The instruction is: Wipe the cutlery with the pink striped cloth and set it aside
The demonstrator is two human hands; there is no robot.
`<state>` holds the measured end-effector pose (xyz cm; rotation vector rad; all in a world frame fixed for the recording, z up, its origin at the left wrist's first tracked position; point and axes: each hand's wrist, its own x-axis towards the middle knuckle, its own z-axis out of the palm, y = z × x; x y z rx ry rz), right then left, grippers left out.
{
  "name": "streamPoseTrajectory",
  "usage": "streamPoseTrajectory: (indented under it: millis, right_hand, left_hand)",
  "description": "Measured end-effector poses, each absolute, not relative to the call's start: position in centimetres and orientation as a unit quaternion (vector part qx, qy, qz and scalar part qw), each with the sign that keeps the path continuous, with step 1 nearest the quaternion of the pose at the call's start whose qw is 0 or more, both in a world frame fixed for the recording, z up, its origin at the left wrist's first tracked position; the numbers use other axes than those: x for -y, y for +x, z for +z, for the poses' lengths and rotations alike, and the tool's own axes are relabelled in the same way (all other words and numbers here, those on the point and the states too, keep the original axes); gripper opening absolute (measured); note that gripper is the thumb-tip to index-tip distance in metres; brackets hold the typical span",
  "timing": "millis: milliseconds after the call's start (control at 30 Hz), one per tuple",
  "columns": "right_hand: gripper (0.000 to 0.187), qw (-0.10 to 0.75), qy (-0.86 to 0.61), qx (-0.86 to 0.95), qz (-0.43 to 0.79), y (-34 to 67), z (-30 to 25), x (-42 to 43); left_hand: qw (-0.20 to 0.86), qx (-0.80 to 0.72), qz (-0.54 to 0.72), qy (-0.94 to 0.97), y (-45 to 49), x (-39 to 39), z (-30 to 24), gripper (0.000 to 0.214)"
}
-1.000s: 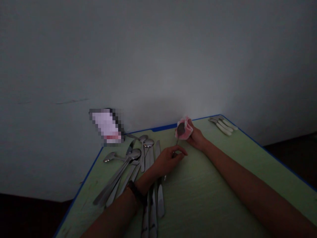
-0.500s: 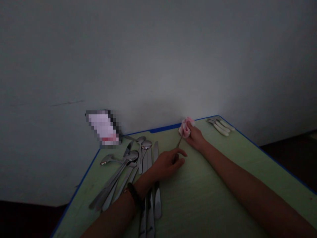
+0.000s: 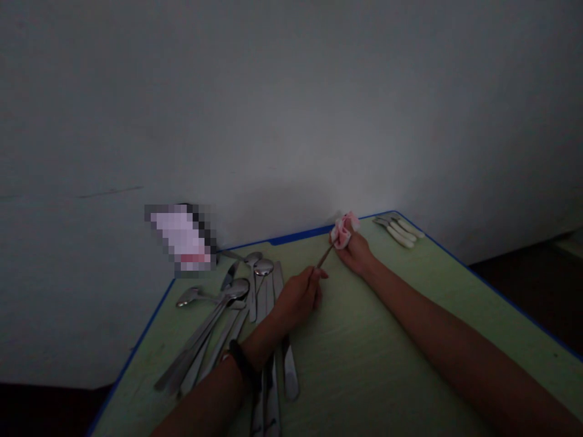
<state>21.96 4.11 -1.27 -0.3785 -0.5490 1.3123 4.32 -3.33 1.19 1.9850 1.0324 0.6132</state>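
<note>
My left hand is closed around the end of a thin metal piece of cutlery. Its far end runs into a crumpled pink and white cloth, so I cannot tell whether it is a spoon, a fork or a knife. The cloth is bunched in my right hand, whose fingers press it around the hidden end. Under and beside my left forearm lies a loose pile of steel cutlery, among it a spoon and a knife.
Several white-handled pieces of cutlery lie together at the table's far right corner. A blurred-out phone-like object leans against the wall at the far left. The green table has a blue edge and touches the wall.
My left fingers, partly stretched out before, have curled around the cutlery's end. My right hand still holds the cloth about the other end. The view has shifted slightly.
</note>
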Motion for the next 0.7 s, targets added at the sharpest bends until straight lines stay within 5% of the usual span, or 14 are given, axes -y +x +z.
streamPoseTrajectory:
  millis: [467,700]
  right_hand:
    - [0.04,0.619,-0.328,0.411,0.583,19.1,-0.7,-1.5]
    - [0.034,0.736,-0.313,0.278,0.532,19.3,-0.6,-2.7]
  left_hand:
    - [0.417,-0.411,0.291,0.757,4.2,2.7,1.0,0.036]
    - [0.339,-0.409,0.215,0.819,4.1,3.2,1.4,0.034]
